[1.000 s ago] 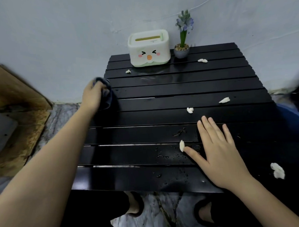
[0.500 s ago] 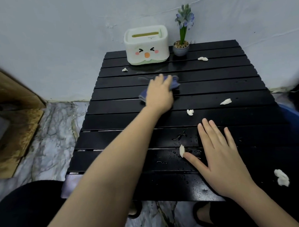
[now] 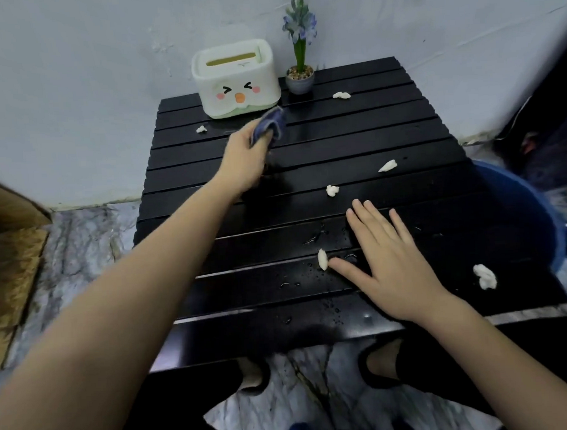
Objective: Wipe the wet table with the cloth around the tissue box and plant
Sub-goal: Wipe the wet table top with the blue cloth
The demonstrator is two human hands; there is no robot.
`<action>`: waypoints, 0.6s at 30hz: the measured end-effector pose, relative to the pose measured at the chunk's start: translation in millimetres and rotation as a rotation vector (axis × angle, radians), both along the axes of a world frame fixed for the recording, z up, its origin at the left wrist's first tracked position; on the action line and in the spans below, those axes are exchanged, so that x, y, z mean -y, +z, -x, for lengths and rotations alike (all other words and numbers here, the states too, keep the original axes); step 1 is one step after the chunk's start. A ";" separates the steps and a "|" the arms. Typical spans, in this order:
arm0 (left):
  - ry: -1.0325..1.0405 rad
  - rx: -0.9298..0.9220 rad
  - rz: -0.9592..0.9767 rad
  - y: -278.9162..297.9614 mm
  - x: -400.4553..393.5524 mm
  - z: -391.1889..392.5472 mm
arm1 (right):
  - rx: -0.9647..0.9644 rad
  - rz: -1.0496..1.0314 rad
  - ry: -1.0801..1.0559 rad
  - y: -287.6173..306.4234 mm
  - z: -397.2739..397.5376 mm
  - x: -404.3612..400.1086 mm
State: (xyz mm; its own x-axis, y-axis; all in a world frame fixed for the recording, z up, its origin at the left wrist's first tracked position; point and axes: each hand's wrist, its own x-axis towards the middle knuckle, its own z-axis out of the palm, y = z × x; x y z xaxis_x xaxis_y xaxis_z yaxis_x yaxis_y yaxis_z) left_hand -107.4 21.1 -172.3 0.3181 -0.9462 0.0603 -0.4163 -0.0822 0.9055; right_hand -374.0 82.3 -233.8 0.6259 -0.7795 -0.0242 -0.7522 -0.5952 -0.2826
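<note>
Head view: black slatted table (image 3: 353,140), wet drops on the near slats. Tissue box (image 3: 236,82) stands at the far edge; plant (image 3: 299,79) in a small pot is just right of the box. Left hand (image 3: 245,158) is closed on a blue cloth (image 3: 269,127), bunched, just in front of the box. Right hand (image 3: 386,259) lies flat, fingers spread, holding nothing, well nearer than the box. White tissue bits (image 3: 332,190) scattered around. Blue tub (image 3: 532,210) off the table's right side.

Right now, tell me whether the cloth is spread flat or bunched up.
Bunched up. The blue cloth is crumpled in the left hand, gripped at one end, with folds sticking out toward the tissue box rather than lying flat on the table.
</note>
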 end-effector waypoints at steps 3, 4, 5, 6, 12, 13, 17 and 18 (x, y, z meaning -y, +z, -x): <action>0.001 0.213 0.007 3.0 -53.6 -37.1 | 0.030 -0.052 -0.014 6.2 6.3 -5.5; 0.000 0.267 -0.009 3.4 -76.5 -46.7 | 0.028 -0.058 -0.017 8.0 10.2 -8.1; 0.000 0.288 -0.047 -2.2 -99.7 -59.9 | 0.022 -0.051 -0.017 9.2 14.4 -10.5; -0.026 0.243 -0.088 -2.9 -125.0 -64.0 | 0.009 -0.036 -0.013 10.1 19.3 -12.4; -0.254 0.089 -0.279 -24.1 -230.6 -34.6 | -0.096 -0.004 -0.008 9.7 41.9 -16.8; -0.198 0.055 -0.200 -25.2 -233.0 -26.8 | -0.113 0.003 -0.008 8.5 43.4 -17.3; -0.017 0.111 -0.216 -40.1 -220.0 0.4 | -0.122 0.042 -0.003 4.2 45.0 -18.6; -0.005 0.388 -0.285 -48.8 -217.9 6.8 | -0.119 0.047 -0.004 3.5 45.2 -18.6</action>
State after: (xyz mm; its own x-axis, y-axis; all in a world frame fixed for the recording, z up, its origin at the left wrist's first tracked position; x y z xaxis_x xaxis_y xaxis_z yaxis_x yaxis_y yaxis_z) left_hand -114.2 239.0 -221.0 0.3191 -0.9436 -0.0886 -0.7200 -0.3022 0.6247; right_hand -419.1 100.9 -230.3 0.6175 -0.7841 -0.0616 -0.7813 -0.6025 -0.1628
